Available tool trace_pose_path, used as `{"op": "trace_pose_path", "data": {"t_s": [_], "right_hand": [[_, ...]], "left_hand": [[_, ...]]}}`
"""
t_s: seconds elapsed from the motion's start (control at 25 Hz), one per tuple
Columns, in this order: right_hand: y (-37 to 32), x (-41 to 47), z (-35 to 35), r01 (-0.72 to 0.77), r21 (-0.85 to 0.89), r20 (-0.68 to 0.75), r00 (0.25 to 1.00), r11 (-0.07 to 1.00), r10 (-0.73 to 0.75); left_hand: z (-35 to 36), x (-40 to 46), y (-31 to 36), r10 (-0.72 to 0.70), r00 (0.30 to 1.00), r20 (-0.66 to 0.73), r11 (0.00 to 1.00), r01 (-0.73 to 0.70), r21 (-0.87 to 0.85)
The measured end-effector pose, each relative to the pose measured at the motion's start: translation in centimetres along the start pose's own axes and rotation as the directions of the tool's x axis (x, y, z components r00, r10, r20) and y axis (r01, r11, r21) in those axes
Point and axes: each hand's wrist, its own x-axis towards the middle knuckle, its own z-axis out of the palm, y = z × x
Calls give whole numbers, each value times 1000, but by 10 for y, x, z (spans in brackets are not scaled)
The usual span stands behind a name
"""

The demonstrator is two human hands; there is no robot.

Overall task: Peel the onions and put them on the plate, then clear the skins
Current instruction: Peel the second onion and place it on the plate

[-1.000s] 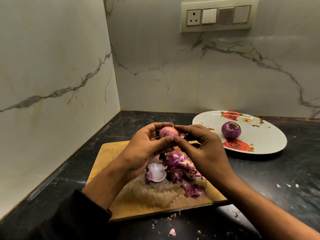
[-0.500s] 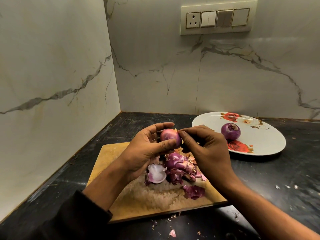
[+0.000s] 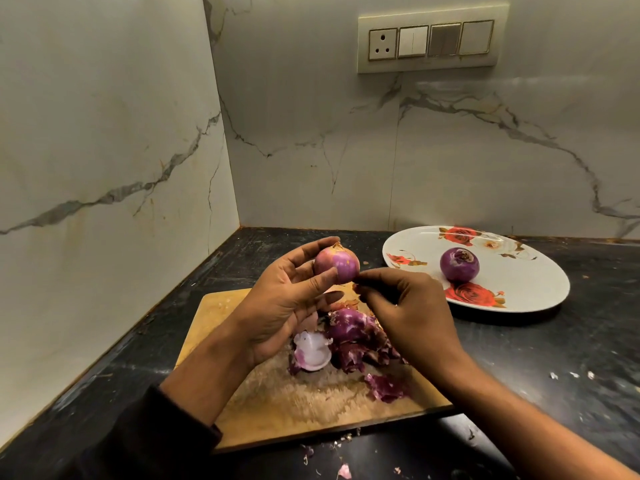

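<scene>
Sitting in the left hand [image 3: 284,306], the partly peeled onion [image 3: 336,264] is held up above the cutting board [image 3: 277,403], thumb and fingers [image 3: 311,249] curled round it. The right hand [image 3: 408,317] pinches at its lower right edge; what the fingertips grasp cannot be told. Purple skins [image 3: 353,341] lie heaped on the board. A peeled onion [image 3: 459,264] rests on the flowered plate [image 3: 533,282], on the dark table [image 3: 554,358]
</scene>
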Motion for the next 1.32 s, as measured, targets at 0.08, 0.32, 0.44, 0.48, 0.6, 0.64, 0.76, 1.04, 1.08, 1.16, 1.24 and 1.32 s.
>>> {"op": "trace_pose_path", "data": {"t_s": [0.08,0.32,0.44,0.48,0.6,0.64,0.76,1.04,1.08,1.16,1.24,1.32], "right_hand": [[-3,-1,2,40,-31,66,997,999,-38],[-11,3,-5,-161,370,126,984,915,122],[-12,0,-2,-168,350,167,979,921,115],[-12,1,-1,-165,346,146,982,924,120],[-10,1,-2,-142,325,89,989,935,120],[-10,0,-1,-124,301,71,992,946,107],[-9,-1,-1,-84,261,34,996,962,78],[-8,-2,1,3,222,-7,1000,975,-2],[-8,-1,1,4,225,-9,1000,974,-2],[-8,-1,2,2,226,-11,1000,974,0],[-7,-2,3,-6,230,-11,1000,973,9],[-6,-1,3,-16,238,-21,1000,971,21]], "left_hand": [[0,0,1,18,1000,-22,999,-17,34],[3,-2,-2,33,999,31,997,-36,75],[6,-3,-5,46,997,64,986,-55,156],[7,-3,-5,53,996,66,982,-65,180],[8,-3,-6,61,995,73,977,-74,198],[8,-3,-7,58,995,75,978,-72,195],[9,-3,-7,42,996,83,982,-57,182],[9,-3,-9,30,995,98,989,-44,142],[8,-3,-9,34,995,96,990,-47,134],[8,-2,-9,51,995,85,989,-63,137],[7,-3,-9,91,993,73,969,-105,225],[8,-4,-9,158,986,42,925,-163,342]]}}
